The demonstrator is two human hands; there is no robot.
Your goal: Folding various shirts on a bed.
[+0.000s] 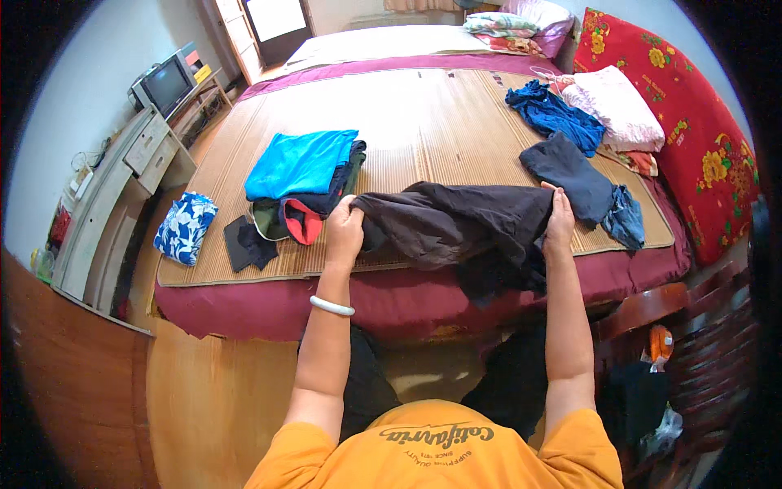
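A dark brown-black garment [448, 224] is stretched sideways above the near edge of the bed, its lower folds hanging down; whether it is a shirt or trousers I cannot make out. My left hand [345, 228] is closed on its left end, with a white bangle on that wrist. At the opposite end my right hand [559, 218] pinches the cloth between thumb and fingers. Just beyond my left hand lies a stack of folded clothes, with a bright blue folded garment [297, 165] on top. Dark folded trousers [570, 175] rest to the right of my right hand.
A straw mat [391, 106] covers the bed. Farther left lie a blue-and-white floral cloth [186, 228] and a small black cloth [247, 244]. Crumpled blue clothing [554, 116], denim [625, 218] and a pale quilt [615, 106] are on the right. A wooden chair [643, 311] stands lower right.
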